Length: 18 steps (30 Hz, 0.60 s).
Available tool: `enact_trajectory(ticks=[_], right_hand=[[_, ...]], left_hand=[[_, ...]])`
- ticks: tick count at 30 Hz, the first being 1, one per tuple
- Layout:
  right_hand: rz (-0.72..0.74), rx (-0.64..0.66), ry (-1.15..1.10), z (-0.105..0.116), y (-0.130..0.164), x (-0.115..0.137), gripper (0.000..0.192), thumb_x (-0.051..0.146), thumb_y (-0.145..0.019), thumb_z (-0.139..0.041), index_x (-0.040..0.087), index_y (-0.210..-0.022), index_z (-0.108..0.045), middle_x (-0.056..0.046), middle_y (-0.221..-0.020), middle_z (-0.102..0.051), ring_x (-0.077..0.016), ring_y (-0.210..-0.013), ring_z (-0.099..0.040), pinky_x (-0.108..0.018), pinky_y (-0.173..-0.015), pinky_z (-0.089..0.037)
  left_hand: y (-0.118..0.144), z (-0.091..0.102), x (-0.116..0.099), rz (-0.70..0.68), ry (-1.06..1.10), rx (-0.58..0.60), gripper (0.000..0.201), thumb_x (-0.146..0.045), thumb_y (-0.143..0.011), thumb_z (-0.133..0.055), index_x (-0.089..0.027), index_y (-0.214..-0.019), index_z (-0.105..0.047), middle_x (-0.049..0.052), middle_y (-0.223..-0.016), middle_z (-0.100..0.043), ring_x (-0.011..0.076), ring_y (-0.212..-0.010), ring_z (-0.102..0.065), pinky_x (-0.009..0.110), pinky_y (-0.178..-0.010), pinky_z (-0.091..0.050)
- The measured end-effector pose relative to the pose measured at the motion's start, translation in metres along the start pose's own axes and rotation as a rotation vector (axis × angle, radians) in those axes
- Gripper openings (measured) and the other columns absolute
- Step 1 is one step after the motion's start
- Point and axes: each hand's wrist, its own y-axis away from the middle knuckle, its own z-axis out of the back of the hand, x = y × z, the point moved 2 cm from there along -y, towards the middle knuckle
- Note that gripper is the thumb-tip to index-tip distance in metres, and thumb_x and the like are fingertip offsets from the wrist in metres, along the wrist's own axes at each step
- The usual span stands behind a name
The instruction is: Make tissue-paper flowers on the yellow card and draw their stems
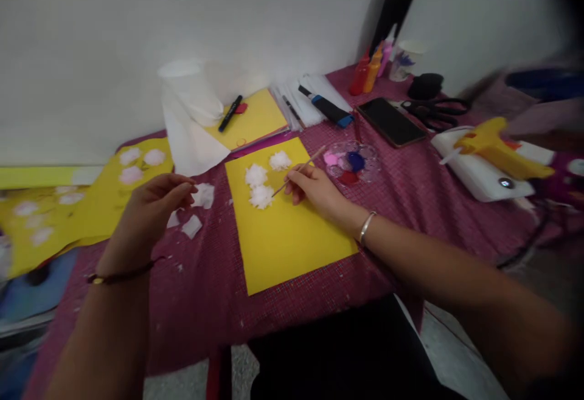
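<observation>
A thin stick (314, 156), like a slim brush handle, is pinched between the fingers of my right hand (310, 184). Its dark lower tip meets the edge of a white crumpled-tissue tuft (261, 196) on a yellow sheet (292, 236). Two more tissue tufts, one at the left (256, 175) and one at the upper right (280, 160), sit on that sheet. My left hand (159, 202) is closed with thumb and fingertips together, beside small white tissue squares (191, 227) on the cloth. Whatever those fingertips hold, if anything, is too small to make out.
Right of the sheet lies a paint palette (371, 160) with pink, blue and red paint. Beyond are a phone (391, 121), scissors (435, 113), paint bottles (360, 75) and a yellow glue gun (497, 144). A tissue roll (187, 90) stands behind; finished yellow sheets (98, 205) lie left.
</observation>
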Motion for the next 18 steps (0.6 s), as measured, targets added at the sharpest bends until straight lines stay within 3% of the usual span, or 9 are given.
enact_trajectory(ticks=[3, 5, 8, 12, 18], right_hand=[[0.018, 0.042, 0.028, -0.002, 0.000, -0.004, 0.016, 0.024, -0.089, -0.052, 0.018, -0.073, -0.054, 0.002, -0.061, -0.060, -0.0061, -0.041, -0.048, -0.022, -0.043, -0.039], [0.033, 0.074, 0.039, -0.003, 0.000, -0.007, 0.016, 0.025, -0.088, -0.053, 0.018, -0.074, -0.055, 0.001, -0.061, -0.061, -0.0067, -0.042, -0.048, -0.023, -0.043, -0.039], [0.064, 0.103, 0.057, -0.004, 0.001, -0.011, 0.016, 0.029, -0.086, -0.055, 0.019, -0.074, -0.056, 0.000, -0.062, -0.062, -0.0074, -0.043, -0.049, -0.024, -0.044, -0.039], [0.085, 0.093, 0.070, -0.003, 0.001, -0.013, 0.017, 0.032, -0.084, -0.057, 0.019, -0.074, -0.055, 0.000, -0.063, -0.061, -0.0079, -0.044, -0.050, -0.025, -0.045, -0.039], [0.095, 0.115, 0.069, -0.003, 0.001, -0.013, 0.018, 0.033, -0.084, -0.057, 0.019, -0.074, -0.055, 0.000, -0.063, -0.060, -0.0083, -0.043, -0.050, -0.026, -0.047, -0.039]], left_hand=[[0.018, 0.035, 0.021, 0.050, -0.082, -0.055, 0.018, -0.038, -0.075, -0.067, -0.020, -0.077, -0.066, 0.000, -0.065, -0.061, 0.0122, -0.060, -0.054, 0.024, -0.056, -0.042], [0.031, 0.044, 0.037, 0.069, -0.143, -0.039, 0.020, -0.038, -0.074, -0.067, -0.019, -0.075, -0.065, 0.000, -0.062, -0.060, 0.0123, -0.057, -0.053, 0.024, -0.055, -0.041], [0.048, 0.037, 0.059, 0.002, -0.310, 0.033, 0.021, -0.039, -0.075, -0.063, -0.019, -0.078, -0.066, 0.001, -0.069, -0.065, 0.0145, -0.062, -0.057, 0.025, -0.058, -0.045], [0.054, 0.015, 0.074, -0.132, -0.500, -0.005, 0.021, -0.035, -0.074, -0.064, -0.021, -0.088, -0.069, 0.008, -0.089, -0.071, 0.0204, -0.078, -0.063, 0.031, -0.073, -0.048], [0.045, 0.006, 0.077, -0.106, -0.492, -0.085, 0.012, -0.030, -0.073, -0.061, -0.022, -0.074, -0.069, 0.006, -0.080, -0.070, 0.0219, -0.079, -0.062, 0.031, -0.074, -0.045]])
